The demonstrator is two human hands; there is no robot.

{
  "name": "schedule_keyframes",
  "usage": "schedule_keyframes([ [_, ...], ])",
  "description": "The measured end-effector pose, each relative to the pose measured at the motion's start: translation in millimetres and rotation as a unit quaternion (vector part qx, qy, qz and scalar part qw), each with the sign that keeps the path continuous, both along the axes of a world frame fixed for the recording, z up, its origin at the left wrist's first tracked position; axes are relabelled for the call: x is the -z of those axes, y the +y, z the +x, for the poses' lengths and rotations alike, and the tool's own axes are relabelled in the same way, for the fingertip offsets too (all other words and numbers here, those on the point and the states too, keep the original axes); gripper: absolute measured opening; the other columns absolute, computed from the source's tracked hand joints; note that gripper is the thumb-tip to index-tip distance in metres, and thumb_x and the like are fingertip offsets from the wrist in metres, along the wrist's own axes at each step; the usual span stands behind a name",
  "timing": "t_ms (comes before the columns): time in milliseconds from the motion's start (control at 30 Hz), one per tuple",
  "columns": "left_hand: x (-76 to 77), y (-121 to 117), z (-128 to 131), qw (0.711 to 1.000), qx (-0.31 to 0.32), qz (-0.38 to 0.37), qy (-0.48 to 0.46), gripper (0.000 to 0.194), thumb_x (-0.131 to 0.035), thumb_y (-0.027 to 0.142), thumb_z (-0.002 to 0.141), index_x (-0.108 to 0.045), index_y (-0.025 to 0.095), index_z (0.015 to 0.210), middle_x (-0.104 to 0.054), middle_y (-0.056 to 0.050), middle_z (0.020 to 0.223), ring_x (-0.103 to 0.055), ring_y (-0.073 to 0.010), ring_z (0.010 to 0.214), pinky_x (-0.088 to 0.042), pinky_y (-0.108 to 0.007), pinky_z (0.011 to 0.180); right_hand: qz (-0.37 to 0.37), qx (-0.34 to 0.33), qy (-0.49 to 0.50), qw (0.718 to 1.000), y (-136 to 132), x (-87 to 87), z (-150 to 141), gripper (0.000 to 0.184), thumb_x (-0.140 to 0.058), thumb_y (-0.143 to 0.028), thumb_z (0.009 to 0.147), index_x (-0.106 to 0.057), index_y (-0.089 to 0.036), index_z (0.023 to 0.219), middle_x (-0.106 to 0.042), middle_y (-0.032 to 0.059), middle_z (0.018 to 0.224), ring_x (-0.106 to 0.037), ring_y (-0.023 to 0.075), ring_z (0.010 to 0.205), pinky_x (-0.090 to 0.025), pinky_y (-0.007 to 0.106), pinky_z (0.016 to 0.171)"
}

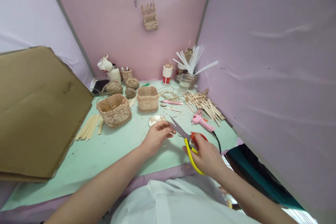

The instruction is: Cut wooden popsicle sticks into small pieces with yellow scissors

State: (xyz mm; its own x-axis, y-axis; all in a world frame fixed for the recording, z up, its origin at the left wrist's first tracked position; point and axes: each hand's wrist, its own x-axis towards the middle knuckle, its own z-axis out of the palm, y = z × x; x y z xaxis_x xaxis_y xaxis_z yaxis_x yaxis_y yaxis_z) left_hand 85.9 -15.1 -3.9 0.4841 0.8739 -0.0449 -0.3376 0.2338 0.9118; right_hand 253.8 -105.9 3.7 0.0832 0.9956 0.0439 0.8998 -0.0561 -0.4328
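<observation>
My right hand (207, 155) grips a pair of scissors (181, 128) with one red and one yellow handle; the blades are parted and point up and to the left. Close to the blade tips, my left hand (159, 134) is closed in a pinch, and whatever sits between its fingertips is too small to make out. Just behind that hand lies a round white lid-like dish (154, 118) with small wood bits on it, partly covered by the fingers. A pink glue gun (202, 122) rests to the right of the scissors, its black cord running toward the table edge.
Two wooden baskets (147, 99) stand at centre-left, with light flat sticks (88, 127) beside them. Wood strips (207, 106) are heaped at right. Twine balls (112, 88), a paper cup (167, 75) and a plastic cup (184, 85) line the back. Cardboard (39, 112) leans left.
</observation>
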Motion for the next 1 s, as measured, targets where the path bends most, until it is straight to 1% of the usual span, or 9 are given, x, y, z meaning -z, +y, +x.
schedule_keyframes([
  [133, 3.5, 0.5, -0.1, 1.0, -0.003, 0.008, 0.018, 0.009, -0.064, 0.019, 0.066, -0.064, 0.018, 0.075, -0.064, -0.001, 0.072, -0.057, -0.0116, 0.071, -0.042, -0.023, 0.065, 0.004, -0.001, -0.027, 1.0, -2.3, 0.1, -0.9, 0.024, -0.046, -0.043, 0.081, -0.043, -0.022, 0.09, -0.06, 0.0011, 0.077, -0.052, 0.015, 0.057, -0.022, 0.023, 0.05],
  [433, 7.7, 0.2, 1.7, 0.999, 0.021, 0.034, 0.027, 0.011, -0.064, 0.018, 0.067, -0.067, 0.017, 0.078, -0.066, -0.001, 0.074, -0.056, -0.0119, 0.071, -0.042, -0.025, 0.069, 0.0, -0.004, -0.023, 1.0, -5.3, 0.7, -1.2, 0.027, -0.045, -0.047, 0.081, -0.042, -0.022, 0.09, -0.061, 0.0026, 0.083, -0.055, 0.0163, 0.061, -0.022, 0.023, 0.051],
  [600, 10.2, 1.1, 0.8, 0.998, 0.017, 0.055, 0.038, 0.011, -0.064, 0.016, 0.067, -0.068, 0.017, 0.077, -0.066, -0.001, 0.072, -0.056, -0.0122, 0.069, -0.042, -0.025, 0.068, -0.002, -0.002, -0.038, 0.999, -6.5, 1.6, 1.0, 0.028, -0.045, -0.048, 0.081, -0.041, -0.022, 0.09, -0.061, 0.0012, 0.08, -0.054, 0.0157, 0.058, -0.022, 0.023, 0.05],
  [800, 12.4, 1.7, 1.4, 0.997, 0.023, 0.063, 0.04, 0.015, -0.064, 0.017, 0.066, -0.068, 0.017, 0.08, -0.066, -0.002, 0.075, -0.056, -0.0133, 0.071, -0.043, -0.026, 0.069, -0.001, -0.005, -0.045, 0.999, -7.6, 2.9, 2.6, 0.03, -0.045, -0.05, 0.081, -0.041, -0.022, 0.092, -0.062, 0.0013, 0.081, -0.056, 0.0173, 0.062, -0.023, 0.023, 0.05],
  [900, 12.1, 1.6, 1.4, 0.996, 0.023, 0.074, 0.052, 0.015, -0.064, 0.018, 0.067, -0.068, 0.016, 0.081, -0.065, -0.002, 0.074, -0.055, -0.0134, 0.07, -0.043, -0.026, 0.068, -0.009, -0.004, -0.051, 0.999, -8.0, 2.7, 2.3, 0.031, -0.042, -0.051, 0.082, -0.041, -0.021, 0.09, -0.061, 0.0015, 0.075, -0.056, 0.0173, 0.06, -0.022, 0.023, 0.05],
  [1000, 10.4, 1.2, 1.3, 0.995, 0.022, 0.081, 0.056, 0.013, -0.064, 0.018, 0.065, -0.069, 0.016, 0.078, -0.065, -0.002, 0.071, -0.055, -0.0133, 0.069, -0.043, -0.025, 0.067, -0.016, -0.006, -0.055, 0.998, -8.6, 1.3, 2.7, 0.031, -0.042, -0.052, 0.082, -0.042, -0.021, 0.089, -0.061, 0.0019, 0.075, -0.055, 0.0165, 0.058, -0.021, 0.023, 0.049],
])
